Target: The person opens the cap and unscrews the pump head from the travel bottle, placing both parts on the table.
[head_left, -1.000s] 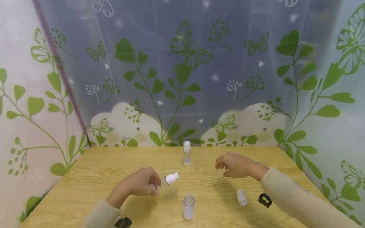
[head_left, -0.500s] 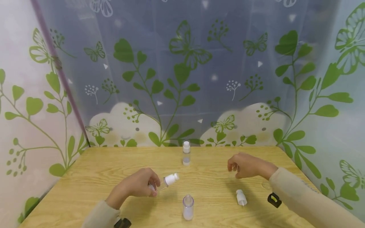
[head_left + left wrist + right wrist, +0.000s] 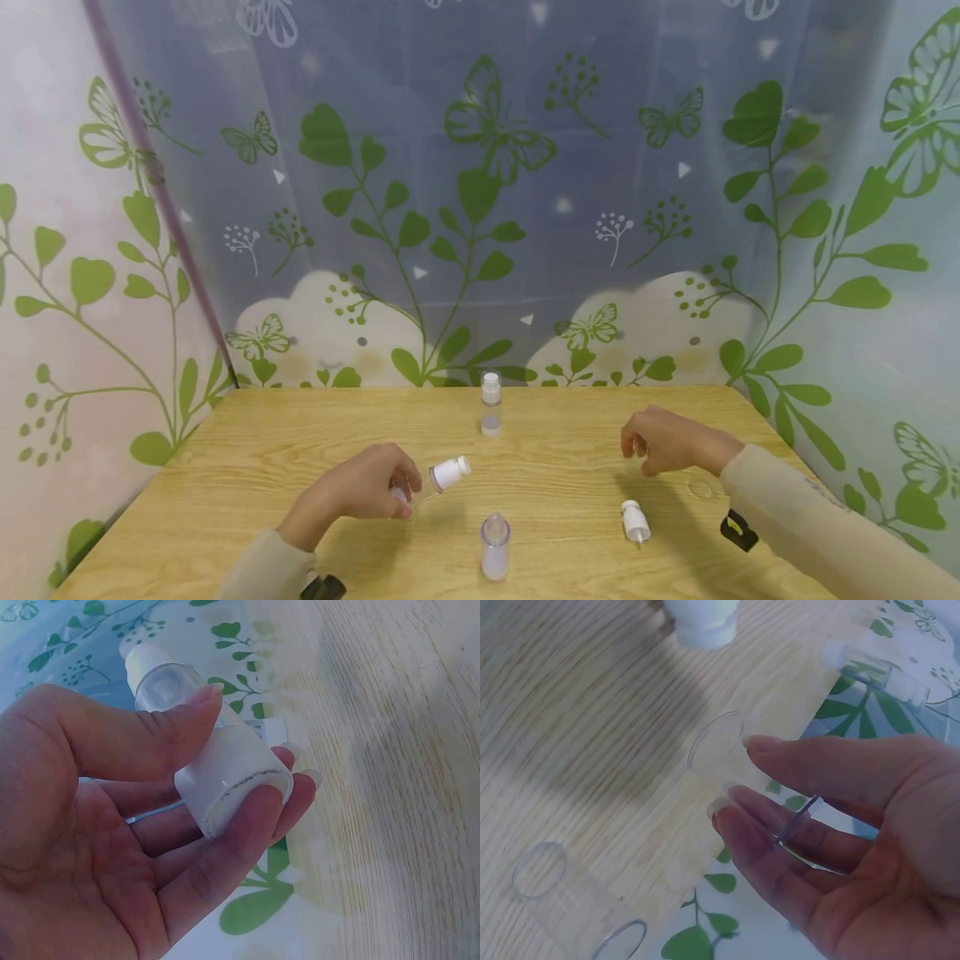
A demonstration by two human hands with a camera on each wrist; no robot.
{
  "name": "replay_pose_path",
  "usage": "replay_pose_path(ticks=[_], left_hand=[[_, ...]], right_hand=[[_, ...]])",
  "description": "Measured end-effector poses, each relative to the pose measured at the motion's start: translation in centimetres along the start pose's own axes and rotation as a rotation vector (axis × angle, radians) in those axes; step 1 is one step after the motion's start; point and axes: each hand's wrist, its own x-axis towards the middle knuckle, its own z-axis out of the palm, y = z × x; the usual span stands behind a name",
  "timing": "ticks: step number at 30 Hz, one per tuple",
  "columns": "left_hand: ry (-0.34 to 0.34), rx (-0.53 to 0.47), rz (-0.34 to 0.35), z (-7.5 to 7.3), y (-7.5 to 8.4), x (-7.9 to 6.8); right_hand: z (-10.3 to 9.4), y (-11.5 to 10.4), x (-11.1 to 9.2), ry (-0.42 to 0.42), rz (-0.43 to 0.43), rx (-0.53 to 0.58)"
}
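My left hand (image 3: pixel 371 483) grips a small pump bottle (image 3: pixel 450 472) by its base, between thumb and fingers. The bottle has a white pump top and clear body, and tilts to the right above the table; its white bottom (image 3: pixel 225 776) shows in the left wrist view. My right hand (image 3: pixel 667 439) holds a clear plastic cap (image 3: pixel 720 750), barely visible from the head. Under that hand lies a white pump head (image 3: pixel 635 521) on its side. A second clear cap (image 3: pixel 577 907) lies on the table close to my right forearm.
An open clear bottle (image 3: pixel 495 550) with a purple-tinted rim stands at the front middle of the wood-grain table (image 3: pixel 315 417). Farther back, a capped pump bottle (image 3: pixel 491 406) stands upright near the curtain (image 3: pixel 525 250) that closes off the table's far edge.
My right hand has moved right with the clear cap, passing above the white pump head. My left hand and its bottle have stayed almost still.
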Motion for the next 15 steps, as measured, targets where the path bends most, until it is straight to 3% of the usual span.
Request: replay_pose_path(ticks=[8, 15], left_hand=[[-0.001, -0.004, -0.002, 0.1, -0.1, 0.0], [0.003, -0.008, -0.004, 0.1, -0.1, 0.0]], right_hand=[[0.3, 0.8, -0.1, -0.016, 0.093, -0.062], [0.6, 1.3, -0.3, -0.031, 0.097, -0.065]])
